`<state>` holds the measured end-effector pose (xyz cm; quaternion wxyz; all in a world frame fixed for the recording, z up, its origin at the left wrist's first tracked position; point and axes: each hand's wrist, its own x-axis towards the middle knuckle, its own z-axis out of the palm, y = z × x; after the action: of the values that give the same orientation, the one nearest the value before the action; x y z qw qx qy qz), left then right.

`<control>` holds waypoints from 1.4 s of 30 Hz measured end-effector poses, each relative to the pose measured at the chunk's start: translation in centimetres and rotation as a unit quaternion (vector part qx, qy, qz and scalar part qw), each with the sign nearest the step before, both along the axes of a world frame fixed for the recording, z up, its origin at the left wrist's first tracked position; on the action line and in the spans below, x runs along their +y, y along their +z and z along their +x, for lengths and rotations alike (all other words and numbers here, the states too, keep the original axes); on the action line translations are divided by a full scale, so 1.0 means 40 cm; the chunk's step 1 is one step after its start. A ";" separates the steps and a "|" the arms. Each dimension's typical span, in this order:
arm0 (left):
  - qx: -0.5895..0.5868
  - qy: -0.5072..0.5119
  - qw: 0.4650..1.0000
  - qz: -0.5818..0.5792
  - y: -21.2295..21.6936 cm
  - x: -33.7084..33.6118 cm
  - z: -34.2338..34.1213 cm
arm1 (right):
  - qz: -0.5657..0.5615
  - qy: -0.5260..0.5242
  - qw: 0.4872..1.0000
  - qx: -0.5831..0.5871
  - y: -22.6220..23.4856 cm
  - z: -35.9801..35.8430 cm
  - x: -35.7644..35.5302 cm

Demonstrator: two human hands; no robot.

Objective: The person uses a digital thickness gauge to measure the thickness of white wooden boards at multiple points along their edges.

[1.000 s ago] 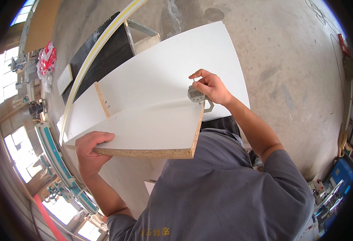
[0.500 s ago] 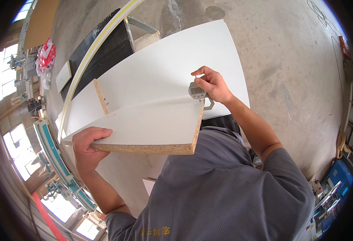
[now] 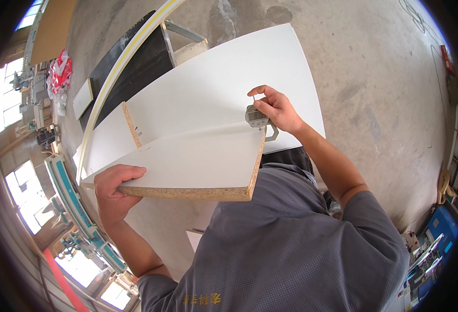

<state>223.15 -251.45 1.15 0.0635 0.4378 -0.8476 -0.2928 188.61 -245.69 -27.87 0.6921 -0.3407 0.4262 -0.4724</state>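
A white-faced particle board panel [image 3: 198, 161] with raw brown edges is tilted up in front of my body. My left hand [image 3: 115, 190] grips its near left edge, thumb on the white face and fingers underneath. At the panel's far right corner, my right hand [image 3: 276, 108] holds a digital thickness gauge [image 3: 256, 115], a grey dial with a small display and a C-shaped frame. The gauge's jaw sits at the board's edge; the exact contact is hard to see. Thumb and forefinger pinch the thin stem on top. Behind lies a larger white panel [image 3: 229, 73].
A narrow upright chipboard piece [image 3: 131, 125] stands at the left on the white panels. A white and yellow strip [image 3: 127, 54] arches over a black panel [image 3: 140, 67]. Teal machinery [image 3: 75, 200] lines the left, and a blue machine [image 3: 442, 223] stands at the lower right.
The gauge's face has tilted slightly and its display looks darker. Both hands and the panel stay practically where they were.
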 end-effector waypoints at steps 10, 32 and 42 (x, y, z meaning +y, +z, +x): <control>-0.008 -0.001 1.000 0.013 0.004 -0.002 -0.001 | 0.012 0.117 0.943 0.311 -0.232 -0.043 -0.007; -0.005 -0.011 1.000 0.000 0.000 -0.006 -0.001 | 0.023 0.120 0.940 0.319 -0.305 -0.046 -0.029; -0.006 -0.018 1.000 0.000 -0.001 -0.008 0.002 | 0.062 0.141 0.936 0.315 -0.254 -0.061 -0.035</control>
<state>223.22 -251.78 1.10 0.0533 0.4238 -0.8559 -0.2915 186.16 -247.09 -38.02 0.6019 -0.4849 0.5986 -0.2104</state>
